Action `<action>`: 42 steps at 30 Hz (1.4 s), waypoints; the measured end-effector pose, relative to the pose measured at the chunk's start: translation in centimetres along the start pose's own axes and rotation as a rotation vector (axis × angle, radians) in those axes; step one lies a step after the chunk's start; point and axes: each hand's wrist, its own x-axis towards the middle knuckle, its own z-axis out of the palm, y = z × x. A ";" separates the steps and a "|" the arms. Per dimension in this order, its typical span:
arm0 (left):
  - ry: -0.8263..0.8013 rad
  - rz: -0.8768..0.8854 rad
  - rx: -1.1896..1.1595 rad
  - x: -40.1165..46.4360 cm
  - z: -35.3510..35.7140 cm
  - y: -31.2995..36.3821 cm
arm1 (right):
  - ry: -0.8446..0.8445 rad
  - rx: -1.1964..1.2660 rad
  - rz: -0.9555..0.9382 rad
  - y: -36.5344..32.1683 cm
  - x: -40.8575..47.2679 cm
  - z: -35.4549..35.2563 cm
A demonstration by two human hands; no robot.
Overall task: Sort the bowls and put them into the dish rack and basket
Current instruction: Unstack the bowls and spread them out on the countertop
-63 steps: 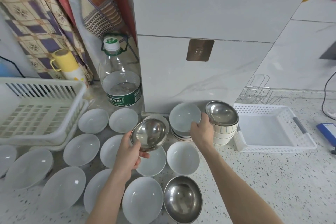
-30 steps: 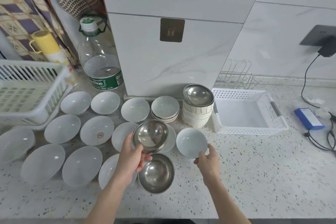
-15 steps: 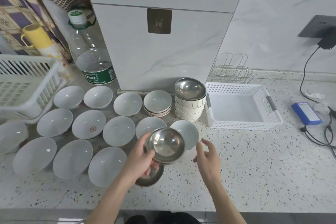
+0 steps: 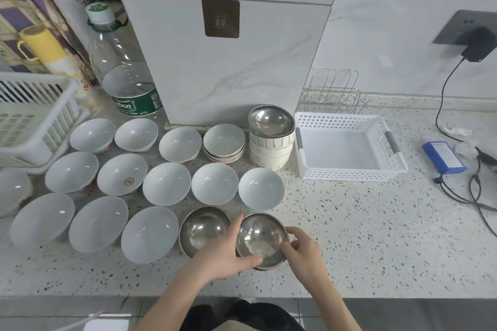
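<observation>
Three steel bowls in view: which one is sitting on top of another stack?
The steel bowl at the back, beside the white basket; it caps the striped white stack. The other two are near the counter edge, one held by both hands.

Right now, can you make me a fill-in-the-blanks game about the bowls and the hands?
1. Both hands, the left hand and the right hand, hold a bowl made of ____.
2. The white basket by the wire rack has ____ bowls in it.
3. On top of the tall stack sits a ____ bowl.
4. The bottle has a ____ cap.

Missing words: steel; no; steel; white
</observation>
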 end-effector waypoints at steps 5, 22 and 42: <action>0.043 -0.034 0.166 0.3 0.6 0.2 | -0.017 -0.021 -0.025 0.7 0.3 0.2; 0.074 -0.058 0.304 1.0 1.1 0.4 | -0.084 -0.100 -0.017 0.4 1.1 0.3; 0.505 -0.191 -0.331 12.3 -16.7 -0.3 | 0.230 -0.095 -0.030 -9.8 6.1 1.8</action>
